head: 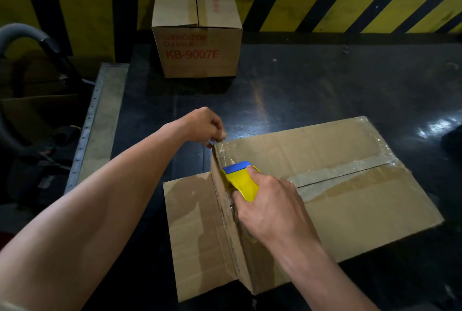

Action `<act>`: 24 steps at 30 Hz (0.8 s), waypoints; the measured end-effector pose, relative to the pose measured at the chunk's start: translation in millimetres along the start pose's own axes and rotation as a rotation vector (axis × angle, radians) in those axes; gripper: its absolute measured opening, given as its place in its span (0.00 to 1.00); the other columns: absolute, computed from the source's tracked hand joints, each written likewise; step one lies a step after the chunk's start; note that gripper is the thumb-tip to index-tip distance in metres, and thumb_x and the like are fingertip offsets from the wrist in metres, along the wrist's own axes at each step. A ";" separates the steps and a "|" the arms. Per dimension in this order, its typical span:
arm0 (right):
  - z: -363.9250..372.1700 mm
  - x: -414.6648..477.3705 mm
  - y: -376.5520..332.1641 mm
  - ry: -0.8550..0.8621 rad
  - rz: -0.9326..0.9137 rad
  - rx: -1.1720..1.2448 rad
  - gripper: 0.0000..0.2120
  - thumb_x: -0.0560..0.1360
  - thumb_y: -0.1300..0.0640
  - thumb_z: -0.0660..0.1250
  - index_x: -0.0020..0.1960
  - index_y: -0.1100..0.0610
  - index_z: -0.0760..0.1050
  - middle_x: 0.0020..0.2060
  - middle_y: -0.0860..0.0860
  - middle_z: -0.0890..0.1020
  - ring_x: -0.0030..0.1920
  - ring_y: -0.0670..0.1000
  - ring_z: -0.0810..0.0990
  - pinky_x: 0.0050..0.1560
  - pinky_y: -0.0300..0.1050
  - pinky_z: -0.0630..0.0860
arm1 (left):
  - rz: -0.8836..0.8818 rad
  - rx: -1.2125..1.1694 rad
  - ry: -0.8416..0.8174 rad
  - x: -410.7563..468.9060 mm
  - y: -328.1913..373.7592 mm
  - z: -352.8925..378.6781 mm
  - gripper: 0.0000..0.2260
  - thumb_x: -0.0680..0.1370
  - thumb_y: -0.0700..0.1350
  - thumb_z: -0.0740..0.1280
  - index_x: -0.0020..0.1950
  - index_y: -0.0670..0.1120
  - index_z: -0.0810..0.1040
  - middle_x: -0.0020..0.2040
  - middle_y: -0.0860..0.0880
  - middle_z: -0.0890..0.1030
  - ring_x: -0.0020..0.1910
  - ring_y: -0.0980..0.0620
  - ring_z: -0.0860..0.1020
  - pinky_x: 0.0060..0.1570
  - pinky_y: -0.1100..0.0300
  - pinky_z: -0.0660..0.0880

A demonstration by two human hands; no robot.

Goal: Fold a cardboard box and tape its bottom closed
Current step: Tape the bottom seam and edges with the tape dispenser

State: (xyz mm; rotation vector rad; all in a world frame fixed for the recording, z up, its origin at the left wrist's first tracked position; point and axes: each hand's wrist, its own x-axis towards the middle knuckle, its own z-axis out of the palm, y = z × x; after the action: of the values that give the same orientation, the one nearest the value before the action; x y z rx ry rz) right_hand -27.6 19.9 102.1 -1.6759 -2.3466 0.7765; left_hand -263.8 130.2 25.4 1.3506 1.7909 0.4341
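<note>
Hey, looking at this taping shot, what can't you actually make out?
- Head view: tape roll, hidden under the right hand gripping the yellow dispenser.
- Left hand: fingertips pinching clear tape at the box corner curl out of sight.
- Far box: upper red print blurred.
- Left edge: dark clutter, too dim to identify.

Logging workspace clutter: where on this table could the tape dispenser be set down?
Bare dark table lies between the printed box at the back and the box being taped, running rightward. A narrower strip is free left of that box's open flap. Crowded: the box's left edge, where the left hand pinches tape and the right hand grips the tape dispenser.
</note>
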 end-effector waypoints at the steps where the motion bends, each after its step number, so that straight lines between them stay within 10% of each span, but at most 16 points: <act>1: -0.6 0.4 -0.1 0.001 0.001 -0.001 0.27 0.75 0.40 0.64 0.71 0.49 0.69 0.43 0.53 0.79 0.43 0.56 0.79 0.40 0.47 0.73 | -0.007 -0.009 -0.006 0.6 -0.2 -0.2 0.01 0.78 0.39 0.73 0.47 0.42 0.84 0.41 0.48 0.85 0.41 0.50 0.85 0.38 0.60 0.82; 18: 0.1 3.9 -3.3 -0.014 0.025 -0.038 0.22 0.74 0.42 0.64 0.65 0.49 0.75 0.45 0.53 0.82 0.49 0.56 0.79 0.46 0.47 0.76 | -0.102 0.220 -0.036 6.0 -12.1 2.9 0.01 0.73 0.47 0.76 0.43 0.51 0.86 0.45 0.50 0.86 0.45 0.49 0.84 0.41 0.55 0.84; 24: -1.2 0.9 -1.2 -0.002 0.004 -0.013 0.29 0.75 0.40 0.64 0.73 0.50 0.69 0.52 0.55 0.83 0.55 0.56 0.78 0.53 0.49 0.76 | 0.142 0.106 0.208 -12.5 -6.9 23.5 0.07 0.79 0.40 0.70 0.54 0.46 0.87 0.45 0.54 0.85 0.40 0.61 0.82 0.40 0.75 0.77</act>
State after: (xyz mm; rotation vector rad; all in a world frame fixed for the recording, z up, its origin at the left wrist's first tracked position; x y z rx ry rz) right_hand -28.4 20.8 103.6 -1.6862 -2.3556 0.7648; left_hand -248.8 111.5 11.7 1.5607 1.9155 0.5818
